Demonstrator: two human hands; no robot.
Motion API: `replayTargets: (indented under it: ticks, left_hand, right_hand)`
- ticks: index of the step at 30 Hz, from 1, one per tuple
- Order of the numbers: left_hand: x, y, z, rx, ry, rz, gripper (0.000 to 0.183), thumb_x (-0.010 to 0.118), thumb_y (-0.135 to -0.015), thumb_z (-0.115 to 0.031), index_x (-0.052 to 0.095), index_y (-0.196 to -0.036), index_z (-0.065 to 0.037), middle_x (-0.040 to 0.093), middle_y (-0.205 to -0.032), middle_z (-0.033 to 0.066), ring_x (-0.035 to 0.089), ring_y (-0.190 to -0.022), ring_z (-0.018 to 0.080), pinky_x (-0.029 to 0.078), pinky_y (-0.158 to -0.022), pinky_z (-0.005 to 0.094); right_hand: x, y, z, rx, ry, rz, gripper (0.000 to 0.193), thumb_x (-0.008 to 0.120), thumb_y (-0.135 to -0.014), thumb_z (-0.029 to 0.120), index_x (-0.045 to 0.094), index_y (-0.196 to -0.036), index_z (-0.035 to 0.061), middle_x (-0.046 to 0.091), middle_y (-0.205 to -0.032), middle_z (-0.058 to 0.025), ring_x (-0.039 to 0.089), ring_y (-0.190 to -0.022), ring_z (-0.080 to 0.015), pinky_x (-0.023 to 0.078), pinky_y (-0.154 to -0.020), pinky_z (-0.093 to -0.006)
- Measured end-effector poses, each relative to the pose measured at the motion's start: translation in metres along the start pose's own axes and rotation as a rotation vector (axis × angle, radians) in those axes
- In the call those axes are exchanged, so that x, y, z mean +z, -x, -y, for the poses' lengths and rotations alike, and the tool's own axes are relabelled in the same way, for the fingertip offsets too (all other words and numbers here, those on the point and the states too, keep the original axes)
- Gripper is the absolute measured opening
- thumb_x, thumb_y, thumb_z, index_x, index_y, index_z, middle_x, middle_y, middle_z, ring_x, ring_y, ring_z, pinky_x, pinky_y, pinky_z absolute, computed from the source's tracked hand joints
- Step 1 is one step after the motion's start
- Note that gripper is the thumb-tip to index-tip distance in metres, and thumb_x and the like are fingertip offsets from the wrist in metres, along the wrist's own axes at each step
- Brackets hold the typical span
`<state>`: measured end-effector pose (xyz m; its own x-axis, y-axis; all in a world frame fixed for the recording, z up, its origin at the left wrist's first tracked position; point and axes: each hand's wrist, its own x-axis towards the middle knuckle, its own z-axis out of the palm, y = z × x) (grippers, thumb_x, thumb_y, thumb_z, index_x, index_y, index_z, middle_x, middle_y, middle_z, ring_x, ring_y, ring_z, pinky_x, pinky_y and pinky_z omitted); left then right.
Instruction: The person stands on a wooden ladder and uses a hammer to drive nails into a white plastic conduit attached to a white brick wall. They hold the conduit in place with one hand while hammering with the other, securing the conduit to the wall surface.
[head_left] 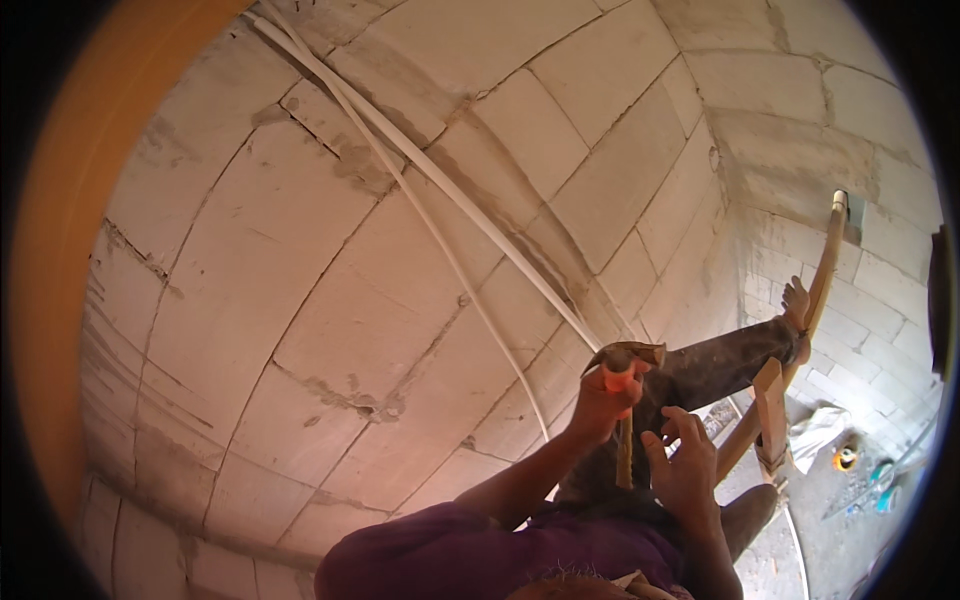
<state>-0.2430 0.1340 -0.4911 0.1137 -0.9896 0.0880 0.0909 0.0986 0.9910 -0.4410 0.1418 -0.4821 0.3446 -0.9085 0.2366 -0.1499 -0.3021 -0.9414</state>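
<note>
We looked down along a wall of pale blocks point(300, 300) that filled most of the frame, with two thin white conduits point(440, 190) running diagonally from the top centre down toward the lower middle, where our hands were. Our left hand point(603, 400) was closed around a claw hammer point(622, 372), gripping it high on the wooden handle just under the head, near an orange band; the handle hung down below the fist. Our right hand point(685, 460), just right of the hammer, was half open with the fingers curled loosely, and we could not tell whether it pinched anything small.

The hammer head sat just beside the lower end of the conduits, in the lower middle of the frame. As far as we could judge, the long upper run already lay flat against the blocks, while the stretch near the hammer looked like the part in hand; whether clips held it anywhere was too small to see.

At right, our bare foot point(795, 300) rested on a wooden ladder point(790, 370). Rubble and bags point(820, 425) lay on the floor at lower right.
</note>
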Motion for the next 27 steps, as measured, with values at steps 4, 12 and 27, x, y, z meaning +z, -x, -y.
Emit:
replayTargets:
  ticks: [4,12,27]
  left_hand:
    - [0.024,0.000,0.002,-0.004,-0.192,0.003,0.031,0.080,-0.084,-0.010,0.069,-0.113,-0.007,0.070,-0.097,-0.0009,0.064,-0.086,0.0082,0.053,-0.075,0.0263]
    - [0.036,-0.005,-0.015,-0.083,-0.687,0.207,0.057,0.082,-0.081,-0.045,0.070,-0.120,-0.005,0.073,-0.105,0.0044,0.067,-0.100,0.0126,0.053,-0.087,0.0301]
    - [-0.020,0.027,-0.011,0.052,-0.009,0.155,0.031,0.077,-0.091,-0.027,0.073,-0.105,0.000,0.072,-0.096,0.0046,0.063,-0.088,0.0109,0.051,-0.078,0.0277]
  right_hand:
    - [0.020,-0.011,0.002,-0.082,-0.074,-0.157,0.048,0.072,-0.081,0.008,0.057,-0.126,-0.0009,0.068,-0.100,-0.0195,0.069,-0.087,-0.0323,0.054,-0.071,-0.0404]
    - [0.015,-0.011,-0.044,0.018,-0.096,-0.093,0.036,0.071,-0.079,0.007,0.059,-0.111,-0.0025,0.069,-0.098,-0.0179,0.069,-0.075,-0.0281,0.055,-0.068,-0.0384]
    - [0.004,-0.014,0.009,0.113,-0.959,-0.027,0.042,0.078,-0.077,-0.002,0.061,-0.115,-0.0048,0.067,-0.102,-0.0146,0.068,-0.088,-0.0245,0.056,-0.076,-0.0320]
